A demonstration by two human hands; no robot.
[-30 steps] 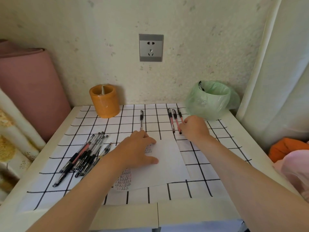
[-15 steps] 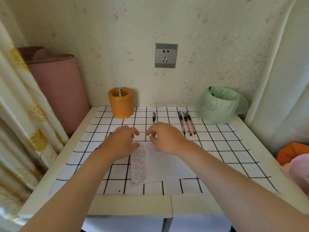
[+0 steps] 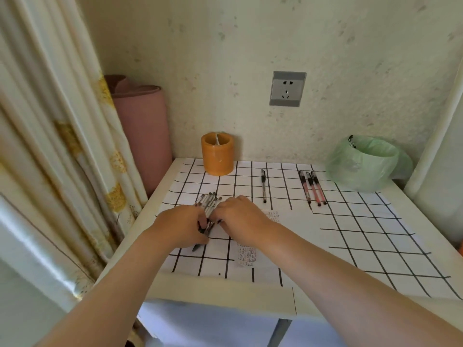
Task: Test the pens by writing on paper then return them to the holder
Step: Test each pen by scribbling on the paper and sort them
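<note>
While there's only the head view to go on, it shows the grip pretty well. The left hand [image 3: 180,226] and right hand [image 3: 238,216] are pressed in from either side on the same bundle of pens [image 3: 209,202]. Both hands have their fingers curled round it, so neither one is loose or spread. The cap ends of the pens fan out past the knuckles on the far side of the grip, and one tip pokes out on the near side under the left hand. The bundle is lying low on the grid mat [image 3: 375,234], though I can't tell if it's lifted off at all.

The orange holder [image 3: 217,154] stands upright straight beyond the grip, back against the wall and well apart from the hands. The paper [image 3: 295,221] lies just right of the grip, partly under the right wrist, with rows of scribbles on it. Beyond and to the right of the grip, a single black pen [image 3: 263,185] lies on the mat. Further right, three pink pens [image 3: 312,187] lie side by side. A green bag-lined bin [image 3: 363,164] sits past those, far right of the grip.
</note>
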